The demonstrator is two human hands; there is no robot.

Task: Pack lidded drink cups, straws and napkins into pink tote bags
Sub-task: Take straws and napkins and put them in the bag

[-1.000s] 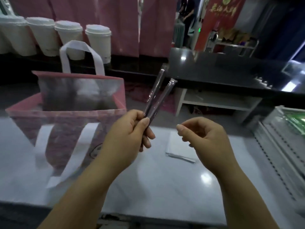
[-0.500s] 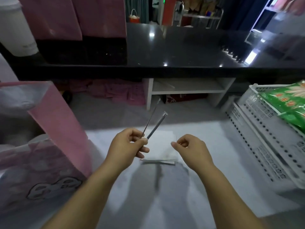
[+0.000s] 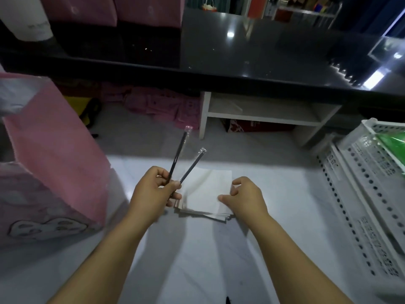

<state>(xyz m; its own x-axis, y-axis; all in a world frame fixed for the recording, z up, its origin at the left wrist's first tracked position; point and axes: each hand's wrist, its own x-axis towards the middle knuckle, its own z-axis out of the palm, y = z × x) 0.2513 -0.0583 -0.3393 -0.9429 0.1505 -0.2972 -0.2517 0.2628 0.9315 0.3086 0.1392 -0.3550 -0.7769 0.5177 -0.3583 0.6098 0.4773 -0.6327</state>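
Nearest me, lower centre: L hand (image 3: 153, 194) has kept its grip since 1 s ago, thumb and curled fingers pinching two wrapped straws (image 3: 178, 155) low down, tips fanned up and away. The R hand (image 3: 245, 198) is what changed: half a sec ago it hung empty and loosely curled above the table, now it's down on the napkins (image 3: 206, 189), a small white stack at frame centre. Thumb lies on the top sheet and the fingers curl at the stack's right edge; can't tell if a pinch has closed yet.

I read that as straws sorted, napkin pick starting, then prob. both go in together.

Pink tote bag (image 3: 54, 154) stands at mid left, well apart from the stack; its inside is out of view. White basket (image 3: 361, 176) sits at the right edge. Further back, upper frame, is the black counter (image 3: 274, 60), w/ part of a white cup (image 3: 28, 20) at upper left, so cups may still need packing.
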